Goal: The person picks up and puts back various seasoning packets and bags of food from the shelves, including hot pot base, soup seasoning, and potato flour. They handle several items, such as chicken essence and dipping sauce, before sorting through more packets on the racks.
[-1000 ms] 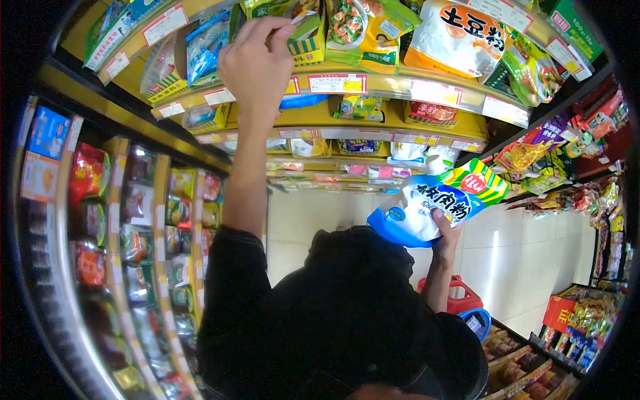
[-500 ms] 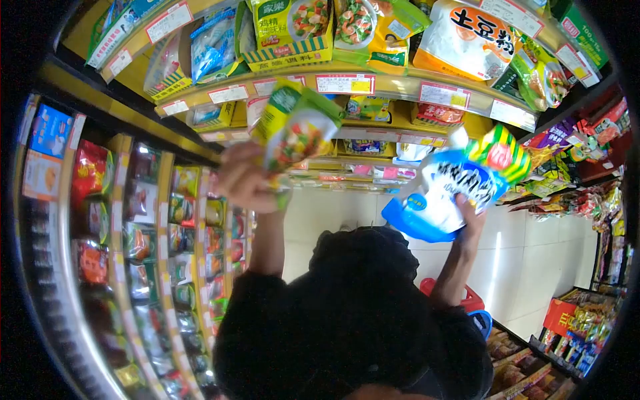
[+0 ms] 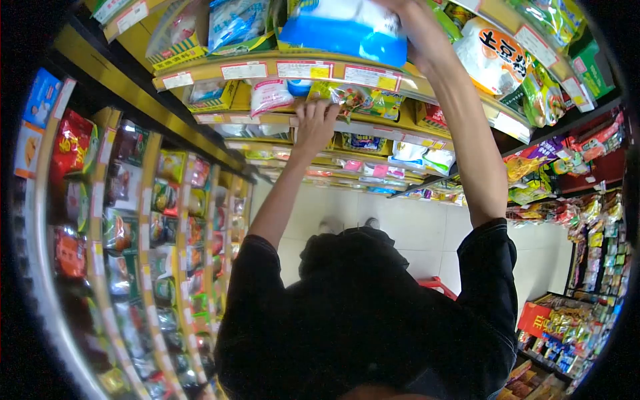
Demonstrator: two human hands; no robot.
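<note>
My right hand (image 3: pixel 412 20) is raised at the top edge of the view, partly cut off, closed on the right end of a blue-and-white plastic bag (image 3: pixel 347 32). That bag lies at the upper shelf, in front of the yellow seasoning stock behind it. Lower down, my left hand (image 3: pixel 316 121) reaches to the second shelf, with its fingers bent on a green-and-yellow seasoning packet (image 3: pixel 350 99) that has a food picture. Its fingertips are partly hidden. A pink-and-white bag (image 3: pixel 271 95) sits just left of that hand.
The upper shelf edge (image 3: pixel 247 70) carries price tags. A white potato-flour bag (image 3: pixel 490 57) stands right of my right forearm. Shelves of packets (image 3: pixel 170 200) line the left side, hanging snacks (image 3: pixel 560 173) the right. A red basket (image 3: pixel 437 287) shows beside my body.
My right hand has lifted the blue-and-white bag from beside my body to the upper shelf. My left hand has brought the seasoning packet down and inward to the second shelf.
</note>
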